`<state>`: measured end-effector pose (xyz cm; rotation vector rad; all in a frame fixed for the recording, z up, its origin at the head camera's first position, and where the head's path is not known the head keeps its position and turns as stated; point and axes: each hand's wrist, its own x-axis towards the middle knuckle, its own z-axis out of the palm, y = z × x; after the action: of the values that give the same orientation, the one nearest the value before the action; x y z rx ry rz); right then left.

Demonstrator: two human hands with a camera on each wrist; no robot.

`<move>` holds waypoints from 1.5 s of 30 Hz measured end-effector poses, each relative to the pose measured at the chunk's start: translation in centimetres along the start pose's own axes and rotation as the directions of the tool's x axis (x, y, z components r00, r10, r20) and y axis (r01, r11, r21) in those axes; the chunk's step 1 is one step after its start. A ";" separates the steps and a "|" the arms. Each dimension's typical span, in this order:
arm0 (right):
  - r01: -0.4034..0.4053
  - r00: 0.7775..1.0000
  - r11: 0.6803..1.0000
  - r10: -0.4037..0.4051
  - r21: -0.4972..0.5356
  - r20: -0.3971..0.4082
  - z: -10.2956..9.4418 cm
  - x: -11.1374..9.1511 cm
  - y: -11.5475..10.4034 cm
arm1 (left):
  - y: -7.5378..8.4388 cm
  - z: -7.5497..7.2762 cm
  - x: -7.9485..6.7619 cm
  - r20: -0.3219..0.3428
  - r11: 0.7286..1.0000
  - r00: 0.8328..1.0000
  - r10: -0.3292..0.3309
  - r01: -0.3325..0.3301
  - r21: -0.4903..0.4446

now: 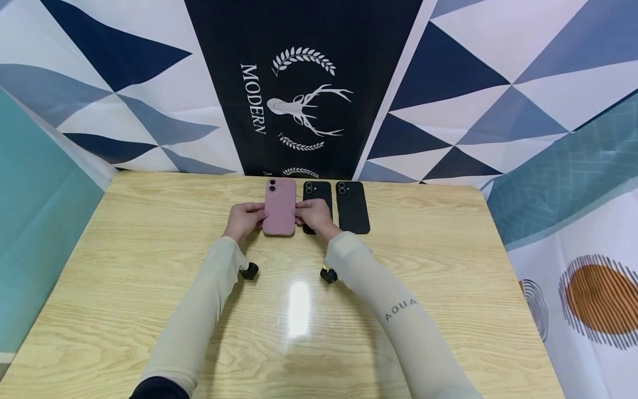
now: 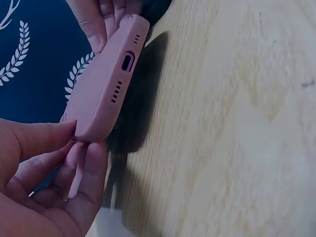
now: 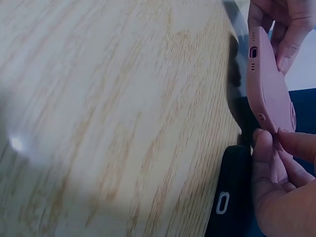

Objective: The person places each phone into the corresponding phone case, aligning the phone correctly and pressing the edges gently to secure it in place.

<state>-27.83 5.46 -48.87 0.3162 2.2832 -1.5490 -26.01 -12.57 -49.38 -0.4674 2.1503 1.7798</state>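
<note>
A pink phone in a case (image 1: 280, 208) is held by both hands near the far edge of the table, its camera side facing up. My left hand (image 1: 244, 220) pinches its left edge between thumb and fingers. On the opposite edge, my right hand (image 1: 316, 215) grips it the same way. The left wrist view shows the charging port and speaker holes on the pink phone's (image 2: 101, 94) bottom end, with a shadow on the wood below it. Just right of it lies a black phone (image 1: 318, 190), partly covered by my right hand. Another black phone (image 1: 353, 208) lies beside that one.
The wooden table (image 1: 164, 249) ends at a patterned cloth backdrop (image 1: 304, 111) right behind the phones. Small black devices (image 1: 250, 271) (image 1: 328, 275) show at the two wrists. Light glares off the table's middle.
</note>
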 end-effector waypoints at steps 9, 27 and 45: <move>-0.014 1.000 0.996 0.015 -0.084 0.009 0.2 0.3 -0.5 | -0.1 -0.3 0.4 0.008 0.998 1.000 -0.015 0.014 0.059; -0.013 0.999 0.926 0.023 -0.378 0.022 0.9 0.2 -2.0 | 0.5 0.0 0.4 0.005 0.961 1.000 0.016 -0.017 0.275; -0.011 1.000 0.907 0.009 -0.420 -0.007 1.6 -0.1 -2.2 | 0.6 0.6 0.5 -0.005 0.927 0.999 0.040 -0.035 0.372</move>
<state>-28.26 3.17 -47.50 0.2118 2.5342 -1.0068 -26.66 -11.88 -49.18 -0.3430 2.4441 1.3364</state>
